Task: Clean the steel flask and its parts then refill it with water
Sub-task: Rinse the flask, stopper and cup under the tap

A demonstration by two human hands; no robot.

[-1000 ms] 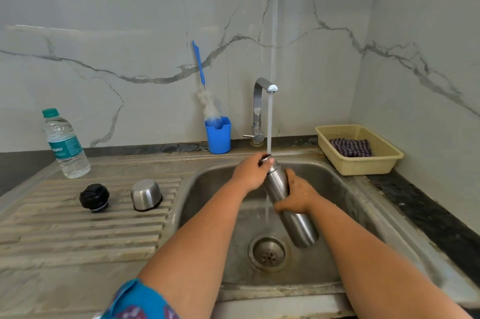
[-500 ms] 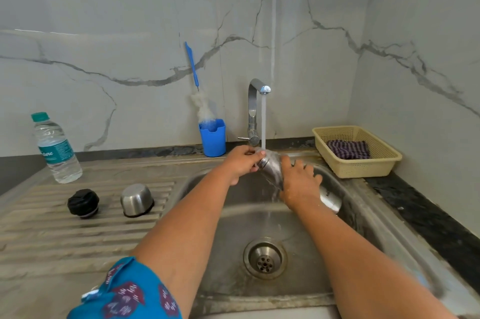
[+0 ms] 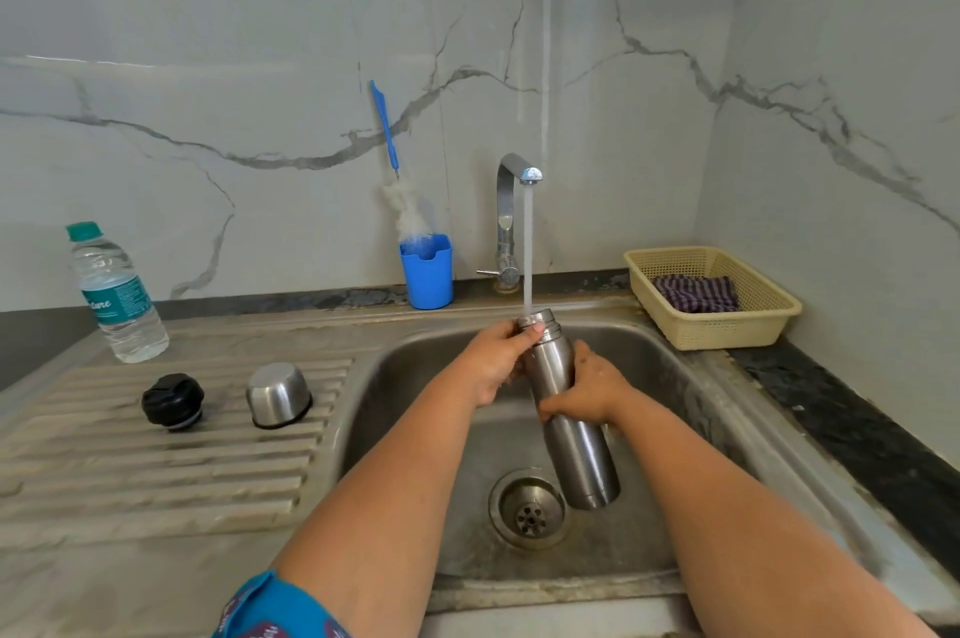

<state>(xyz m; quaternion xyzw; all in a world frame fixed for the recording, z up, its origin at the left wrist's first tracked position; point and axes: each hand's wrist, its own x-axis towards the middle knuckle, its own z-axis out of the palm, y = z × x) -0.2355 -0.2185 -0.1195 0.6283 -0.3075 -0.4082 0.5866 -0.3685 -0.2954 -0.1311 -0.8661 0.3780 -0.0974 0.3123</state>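
The steel flask (image 3: 571, 434) stands almost upright over the sink (image 3: 410, 377), mouth up under the running stream from the tap (image 3: 511, 200). My left hand (image 3: 498, 359) grips its neck, thumb across the rim. My right hand (image 3: 589, 390) is wrapped round its middle. On the drainboard (image 3: 156, 460) to the left lie the flask's black stopper (image 3: 172, 401) and its steel cup lid (image 3: 278, 394), upside down.
A blue cup (image 3: 428, 273) holding a bottle brush (image 3: 402, 200) stands behind the sink, left of the tap. A plastic water bottle (image 3: 117, 294) is at the far left. A yellow basket (image 3: 722, 325) with a striped cloth (image 3: 696, 293) sits at the right. The drain (image 3: 527, 507) lies below the flask.
Half a second ago the flask was tipped over sideways, base pointing right. Now both hands have brought it back upright, mouth under the stream.
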